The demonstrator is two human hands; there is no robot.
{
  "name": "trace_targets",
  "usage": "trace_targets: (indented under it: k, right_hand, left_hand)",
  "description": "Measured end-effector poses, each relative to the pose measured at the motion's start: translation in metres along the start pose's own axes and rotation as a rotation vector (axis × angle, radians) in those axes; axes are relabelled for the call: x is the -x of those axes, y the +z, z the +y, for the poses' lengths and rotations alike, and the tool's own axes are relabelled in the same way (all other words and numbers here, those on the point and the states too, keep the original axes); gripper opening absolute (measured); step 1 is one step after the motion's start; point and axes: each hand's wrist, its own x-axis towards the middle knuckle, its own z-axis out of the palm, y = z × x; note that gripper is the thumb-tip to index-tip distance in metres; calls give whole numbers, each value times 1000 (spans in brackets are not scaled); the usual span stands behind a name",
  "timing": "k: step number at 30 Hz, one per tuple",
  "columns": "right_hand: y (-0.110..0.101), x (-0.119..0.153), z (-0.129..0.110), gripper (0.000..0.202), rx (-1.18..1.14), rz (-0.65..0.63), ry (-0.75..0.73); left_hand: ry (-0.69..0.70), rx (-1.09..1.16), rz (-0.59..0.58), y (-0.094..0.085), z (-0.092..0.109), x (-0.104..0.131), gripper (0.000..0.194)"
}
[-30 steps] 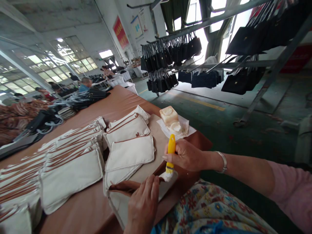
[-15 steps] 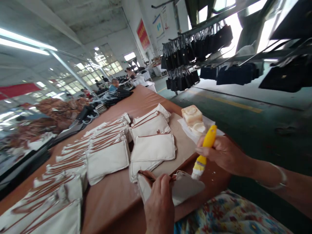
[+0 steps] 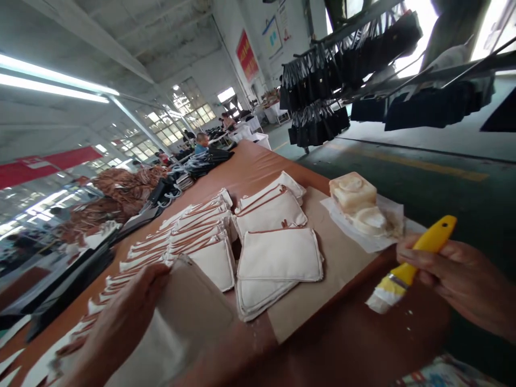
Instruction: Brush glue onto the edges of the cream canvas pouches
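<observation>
One canvas pouch (image 3: 177, 328) under my left hand (image 3: 121, 322), fingers laid over its far edge. One yellow-handled brush (image 3: 407, 269), my right hand (image 3: 463, 279) clamped on it, right of that pouch. Beyond the pouch: three stacked pouches (image 3: 278, 252); one block of paste (image 3: 352, 192) on paper.

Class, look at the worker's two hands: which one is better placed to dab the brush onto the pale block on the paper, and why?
Right, probably. The right hand already grips the yellow brush just beside the pale block; the left hand is far across, on a canvas pouch.
</observation>
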Motion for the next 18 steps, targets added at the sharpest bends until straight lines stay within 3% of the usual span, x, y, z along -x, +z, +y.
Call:
trace_targets:
  k: [1,3,5,7,9,12,15,18]
  right_hand:
    - [2,0,0,36,-19,6,8]
    - [4,-2,1,35,-44,15,8]
    - [5,-6,1,33,-55,24,-1]
    - [6,-10,0,31,-70,38,-12]
    - [7,-15,-2,30,-87,49,-24]
    - [5,-18,-4,29,-85,41,-35]
    - [-3,-16,-5,29,-68,2,-26]
    - [-14,-14,-4,32,-70,9,-20]
  left_hand:
    - [66,-41,-104,11,-10,-22,32]
    - [110,-169,-151,45,-15,-61,32]
    - [115,-250,-93,89,7,-91,39]
    - [209,-221,-86,137,56,-109,42]
    - [391,-146,-190,184,117,-120,35]
    - [516,-85,-288,238,195,-131,27]
    - [515,-91,-333,264,230,-143,26]
    - [512,-106,-355,264,232,-149,25]
